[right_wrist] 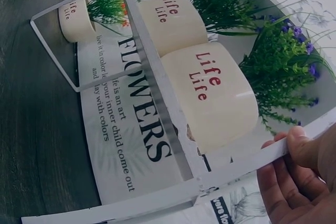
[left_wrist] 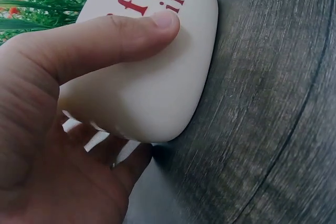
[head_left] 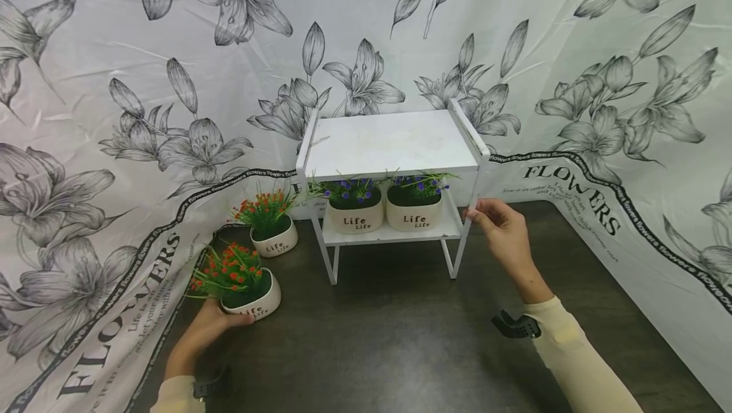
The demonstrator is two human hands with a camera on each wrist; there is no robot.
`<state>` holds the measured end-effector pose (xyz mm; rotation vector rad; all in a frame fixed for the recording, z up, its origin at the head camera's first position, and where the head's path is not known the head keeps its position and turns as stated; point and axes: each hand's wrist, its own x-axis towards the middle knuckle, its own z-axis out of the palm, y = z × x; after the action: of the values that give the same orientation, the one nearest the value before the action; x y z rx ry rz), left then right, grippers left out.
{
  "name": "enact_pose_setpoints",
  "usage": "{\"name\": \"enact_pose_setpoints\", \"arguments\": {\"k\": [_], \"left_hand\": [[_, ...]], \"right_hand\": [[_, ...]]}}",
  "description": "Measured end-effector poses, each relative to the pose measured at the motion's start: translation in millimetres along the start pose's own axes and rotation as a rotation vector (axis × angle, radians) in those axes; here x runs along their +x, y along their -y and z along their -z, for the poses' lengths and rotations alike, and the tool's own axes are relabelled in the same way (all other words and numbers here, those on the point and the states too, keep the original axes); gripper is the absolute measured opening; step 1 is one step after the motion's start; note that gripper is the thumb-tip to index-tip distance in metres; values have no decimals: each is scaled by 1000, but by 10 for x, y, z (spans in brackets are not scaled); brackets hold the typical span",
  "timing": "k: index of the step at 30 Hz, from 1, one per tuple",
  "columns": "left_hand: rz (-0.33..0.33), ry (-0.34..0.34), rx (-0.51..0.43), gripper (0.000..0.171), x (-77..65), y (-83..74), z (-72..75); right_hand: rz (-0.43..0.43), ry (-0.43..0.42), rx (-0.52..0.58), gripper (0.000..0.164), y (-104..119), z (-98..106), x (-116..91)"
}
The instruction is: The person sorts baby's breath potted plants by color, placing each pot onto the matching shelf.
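My left hand [head_left: 214,324] grips a cream flower pot [head_left: 257,305] lettered "Life Life", its thumb across the front and the fingers round the side. Green grass with orange-red flowers [head_left: 231,267] grows from this pot. In the left wrist view the pot's base [left_wrist: 173,129] is right at the dark tabletop. My right hand [head_left: 503,229] pinches the right front leg of a white two-tier shelf [head_left: 394,140] between thumb and fingers. On its lower tier [head_left: 400,235] stand two matching pots with purple flowers, a left pot [head_left: 356,216] and a right pot [head_left: 414,211].
Another orange-flowered pot [head_left: 276,240] stands left of the shelf, behind the held one. The dark wood-grain table [head_left: 389,337] lies under everything. A flower-printed cloth [head_left: 171,38] hangs behind and covers both side edges.
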<state>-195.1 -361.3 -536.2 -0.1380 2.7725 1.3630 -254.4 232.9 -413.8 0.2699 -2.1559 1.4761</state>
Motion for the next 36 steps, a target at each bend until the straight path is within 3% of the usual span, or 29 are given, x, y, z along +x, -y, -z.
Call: {"name": "enact_pose_setpoints", "arguments": {"k": [5,11,15,20,25,29,36], "left_hand": [[38,12,29,108,-24,-44,-21],[55,-19,53,109,-28,-60,-41],[70,-45,39,110,-42,-164,-47],[9,-142,4,99,-120,-514,31],[-145,-237,-146,90,-213,-947,175],[-233,-250,-220,86,-305,-1274,277],[-308,-251,-240,83,-416,-1769,337]], "right_hand": [[-3,2,4,18,8,8,-9],[-23,4,6,18,15,0,-15],[-19,4,0,18,12,-1,-15],[-13,9,5,16,9,3,-16],[-5,6,10,15,9,5,-17],[0,4,20,16,16,5,-9],[-16,6,18,17,36,4,-19]]}}
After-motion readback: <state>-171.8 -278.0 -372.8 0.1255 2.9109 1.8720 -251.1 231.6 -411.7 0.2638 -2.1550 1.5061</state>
